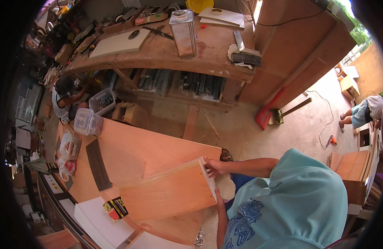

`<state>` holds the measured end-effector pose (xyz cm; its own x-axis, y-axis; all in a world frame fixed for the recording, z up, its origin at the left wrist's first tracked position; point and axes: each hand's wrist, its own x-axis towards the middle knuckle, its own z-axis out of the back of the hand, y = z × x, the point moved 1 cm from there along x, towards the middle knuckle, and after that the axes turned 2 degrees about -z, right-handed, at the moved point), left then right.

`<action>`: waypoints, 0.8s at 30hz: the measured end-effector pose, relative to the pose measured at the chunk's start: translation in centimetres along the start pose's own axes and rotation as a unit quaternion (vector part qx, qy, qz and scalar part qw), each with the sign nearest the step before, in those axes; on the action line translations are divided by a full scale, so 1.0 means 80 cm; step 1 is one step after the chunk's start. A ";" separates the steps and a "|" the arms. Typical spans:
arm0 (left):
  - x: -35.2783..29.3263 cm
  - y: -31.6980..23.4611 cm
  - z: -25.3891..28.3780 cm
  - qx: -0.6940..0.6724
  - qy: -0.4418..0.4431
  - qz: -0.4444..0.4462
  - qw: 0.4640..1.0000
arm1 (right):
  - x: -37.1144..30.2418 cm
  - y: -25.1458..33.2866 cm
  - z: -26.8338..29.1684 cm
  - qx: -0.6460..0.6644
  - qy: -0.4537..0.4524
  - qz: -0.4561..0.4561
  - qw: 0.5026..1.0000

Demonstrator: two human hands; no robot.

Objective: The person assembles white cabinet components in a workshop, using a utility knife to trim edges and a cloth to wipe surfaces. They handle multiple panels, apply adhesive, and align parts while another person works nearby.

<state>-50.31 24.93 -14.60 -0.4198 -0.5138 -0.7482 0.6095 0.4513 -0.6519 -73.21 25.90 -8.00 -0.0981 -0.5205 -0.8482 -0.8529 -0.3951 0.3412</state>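
A long plywood board (170,189) with a narrow white strip (209,181) along its near end lies at a slant over a larger plywood sheet. At the far corner of the white end, my right hand (213,167) is closed, its fingers wrapped over the edge. My left hand (219,200) grips the near corner of the same end, most of its fingers hidden. Small dark holes show in the board near that end. Left of the board lies a dark flat strip (98,165). A black and yellow packet (115,208) rests on a white panel (101,224).
Behind stands a workbench (216,64) with a metal can (183,35) and white panels. A clear plastic box (88,121) sits at the sheet's far corner. One person (67,99) crouches at the left; another (361,114) stands far right. A red-orange drill (331,140) lies on the floor.
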 end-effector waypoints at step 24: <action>0.050 -0.196 -0.037 0.249 0.048 -0.069 0.965 | -0.271 0.532 0.581 -0.482 -0.467 0.407 0.620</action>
<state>-63.55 17.99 -7.74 -0.5661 -0.4633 -0.6818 0.7808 -0.0360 -0.6238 -131.20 55.57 6.05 -0.9327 -0.3566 0.0538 0.3323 -0.7920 0.5121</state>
